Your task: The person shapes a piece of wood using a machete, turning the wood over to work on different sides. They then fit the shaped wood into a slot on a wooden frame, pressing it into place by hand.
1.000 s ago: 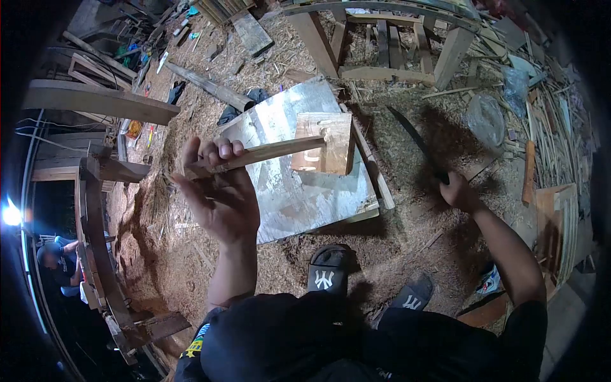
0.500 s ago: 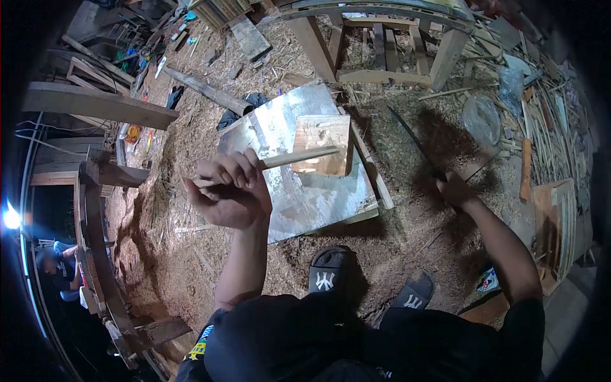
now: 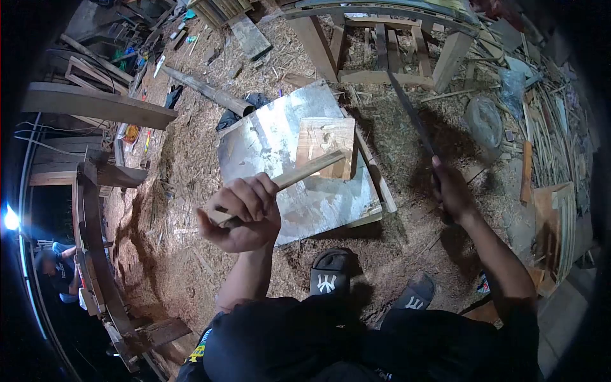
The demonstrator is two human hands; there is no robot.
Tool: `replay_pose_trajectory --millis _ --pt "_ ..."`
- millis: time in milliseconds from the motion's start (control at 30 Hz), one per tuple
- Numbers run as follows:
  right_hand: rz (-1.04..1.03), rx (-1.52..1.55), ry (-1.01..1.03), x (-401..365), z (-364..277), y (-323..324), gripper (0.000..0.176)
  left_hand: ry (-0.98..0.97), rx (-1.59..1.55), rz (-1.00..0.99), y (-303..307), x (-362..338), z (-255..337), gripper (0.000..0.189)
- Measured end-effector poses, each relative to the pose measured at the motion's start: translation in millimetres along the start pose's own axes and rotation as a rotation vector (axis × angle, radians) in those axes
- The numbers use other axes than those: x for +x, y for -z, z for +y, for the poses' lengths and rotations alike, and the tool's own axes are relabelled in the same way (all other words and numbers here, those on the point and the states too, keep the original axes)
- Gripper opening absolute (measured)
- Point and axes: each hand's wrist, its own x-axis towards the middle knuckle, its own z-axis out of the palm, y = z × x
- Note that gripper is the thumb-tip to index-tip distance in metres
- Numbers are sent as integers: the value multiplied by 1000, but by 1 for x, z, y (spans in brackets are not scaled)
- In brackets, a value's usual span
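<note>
My left hand (image 3: 245,213) is closed around a slim wooden stick (image 3: 310,169), which points up and to the right. The stick's far end overlaps a thick wooden block (image 3: 315,135) in this view. That block lies on a pale, smeared square board (image 3: 251,149) on the floor in front of me. Off to the right, my right hand (image 3: 454,191) grips the dark handle of a machete (image 3: 412,113). Its long blade points forward and slightly left, apart from the stick and the block.
Wood shavings (image 3: 184,223) cover the floor around my sandals (image 3: 330,274). A wooden frame (image 3: 385,77) stands ahead, and thin wood strips (image 3: 547,140) are heaped at right. Plastic bags (image 3: 482,118) lie nearby. Wooden beams (image 3: 95,104) and another person (image 3: 60,270) are at left.
My right hand has raised the machete, its blade now higher and further forward. My left hand has shifted slightly right and down, tilting the stick more steeply; its fingers are wrapped more fully around it.
</note>
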Motion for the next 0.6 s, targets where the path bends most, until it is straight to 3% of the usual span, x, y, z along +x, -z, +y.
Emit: replay_pose_trajectory --millis 67,100,167,367,467,600 --pt "-111 250 -416 -7 -74 1 56 -7 -2 7 0 -2 -1 70" --pt "-110 245 -416 -9 -85 -4 56 -14 -3 12 0 -3 -2 72" --pt "-166 287 -217 -14 -102 -15 63 -23 -8 14 0 -2 -3 75" --pt "-209 202 42 -22 -114 -60 66 -143 84 -33 -1 -9 -11 79" --pt "-214 146 64 -21 -124 -59 64 -142 188 -64 1 -16 -6 65" --pt "-244 112 63 -18 -130 -54 61 10 268 147 -16 -20 2 53"
